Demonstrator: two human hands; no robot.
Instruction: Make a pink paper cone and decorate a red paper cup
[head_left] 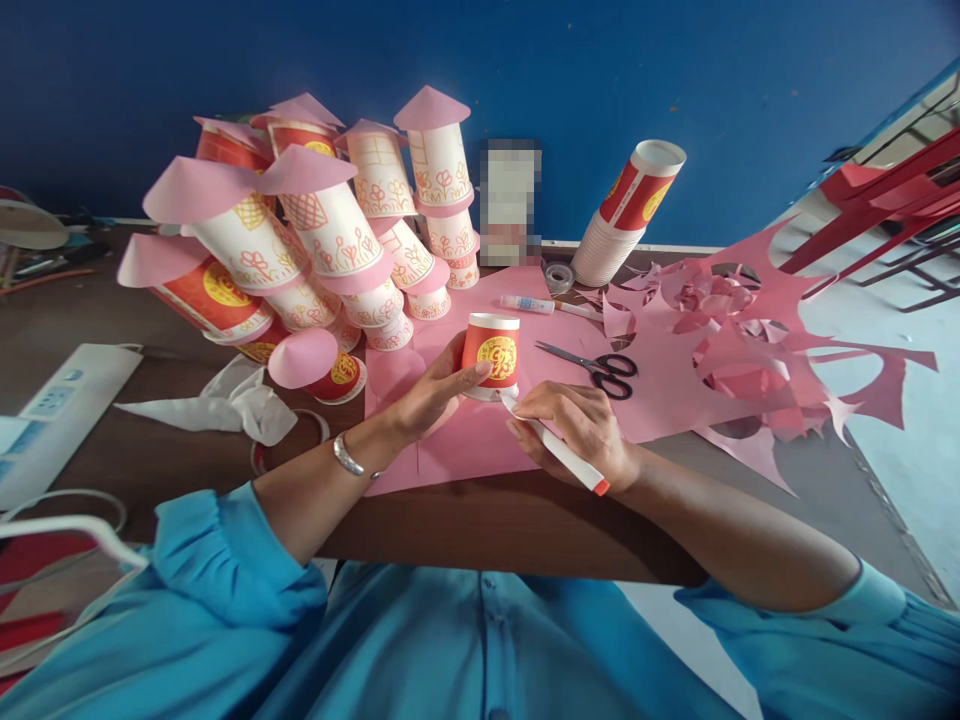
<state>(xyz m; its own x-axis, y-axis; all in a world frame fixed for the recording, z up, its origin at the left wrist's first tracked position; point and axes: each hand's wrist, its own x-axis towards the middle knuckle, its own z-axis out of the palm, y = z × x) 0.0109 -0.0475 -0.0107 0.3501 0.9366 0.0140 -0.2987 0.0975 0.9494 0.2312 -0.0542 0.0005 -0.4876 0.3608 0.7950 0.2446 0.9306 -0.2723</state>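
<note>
Facing one blue wall [570,60] across a brown bench [487,520]; seeing red furniture [892,195] and a pale floor [892,490] at the right. Covering the middle of the bench with a pink sheet [465,460]. Counting at least eight pink cones [431,107] at the left, most topping leaning or upright towers of white and red cups [326,235]; not managing an exact cup count there through the overlap.

Holding one red cup [492,350] above the sheet in the left hand [431,395], wrapping partly open fingers and thumb around its side. Closing the right hand [574,425] around one white pen [566,455], curling the fingers in and pointing the tip at the cup's lower edge; not showing clearly whether touching.

Finding one pair of scissors [600,370] lying part-open on the sheet, one white tube [529,303] and one tape roll [559,278] beyond, and one tilted cup stack [611,245] near the wall. Seeing many pink scraps [877,390] at the right, too tangled for counting, and one crumpled white cloth [255,405] at the left.
</note>
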